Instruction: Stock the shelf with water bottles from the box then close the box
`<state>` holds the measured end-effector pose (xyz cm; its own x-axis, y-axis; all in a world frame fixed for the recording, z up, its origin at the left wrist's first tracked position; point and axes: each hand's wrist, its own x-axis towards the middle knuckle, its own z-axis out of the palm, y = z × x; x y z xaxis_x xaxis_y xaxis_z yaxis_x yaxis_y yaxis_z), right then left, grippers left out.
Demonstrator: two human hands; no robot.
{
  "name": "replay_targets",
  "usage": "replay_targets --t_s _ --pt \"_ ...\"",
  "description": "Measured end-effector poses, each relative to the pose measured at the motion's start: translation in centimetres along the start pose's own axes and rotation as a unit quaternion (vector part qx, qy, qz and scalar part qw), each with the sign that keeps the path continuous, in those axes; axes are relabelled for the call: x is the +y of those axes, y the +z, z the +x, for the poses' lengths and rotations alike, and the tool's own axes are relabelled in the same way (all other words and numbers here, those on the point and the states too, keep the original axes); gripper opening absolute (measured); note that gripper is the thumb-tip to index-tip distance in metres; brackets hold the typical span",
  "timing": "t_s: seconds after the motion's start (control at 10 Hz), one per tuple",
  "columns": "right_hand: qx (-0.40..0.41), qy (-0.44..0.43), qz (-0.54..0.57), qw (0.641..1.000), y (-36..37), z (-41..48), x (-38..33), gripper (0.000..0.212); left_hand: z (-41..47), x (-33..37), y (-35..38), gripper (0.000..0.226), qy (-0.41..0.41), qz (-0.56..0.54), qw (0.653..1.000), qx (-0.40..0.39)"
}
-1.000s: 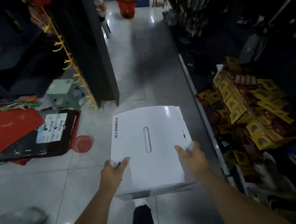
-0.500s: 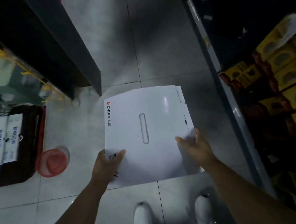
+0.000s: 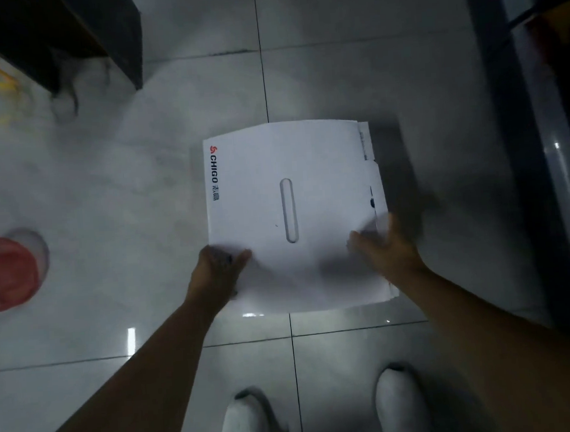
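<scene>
A white cardboard box [image 3: 293,215] with a red and black CHIGO logo and a slot handle in its lid sits low over the tiled floor, lid shut. My left hand [image 3: 218,271] grips its near left corner, thumb on top. My right hand [image 3: 385,246] is blurred at the near right edge, with the thumb on the lid and the fingers around the side. No water bottles are visible.
A red plastic tub [image 3: 1,272] stands on the floor at the far left. A dark shelf unit [image 3: 62,35] fills the upper left, and a shelf base [image 3: 541,137] runs down the right side. My white shoes [image 3: 247,421] are just behind the box.
The box has dropped lower toward the floor with both hands on it. The view has tilted down, so the aisle and the yellow packets on the right are out of frame.
</scene>
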<state>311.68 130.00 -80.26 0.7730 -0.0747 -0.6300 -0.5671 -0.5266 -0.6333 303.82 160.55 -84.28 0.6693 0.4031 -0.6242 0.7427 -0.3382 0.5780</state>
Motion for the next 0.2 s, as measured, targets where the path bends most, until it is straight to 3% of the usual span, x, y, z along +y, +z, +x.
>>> replay_targets --t_s 0.1,0.2 --pt "-0.019 0.018 -0.033 0.999 0.2 0.3 1.7 0.070 0.5 -1.8 1.5 0.087 -0.009 0.033 0.999 -0.012" --pt "0.000 0.032 -0.101 0.994 0.6 0.5 0.6 0.101 -0.9 0.2 1.3 0.069 -0.014 0.050 0.998 0.020"
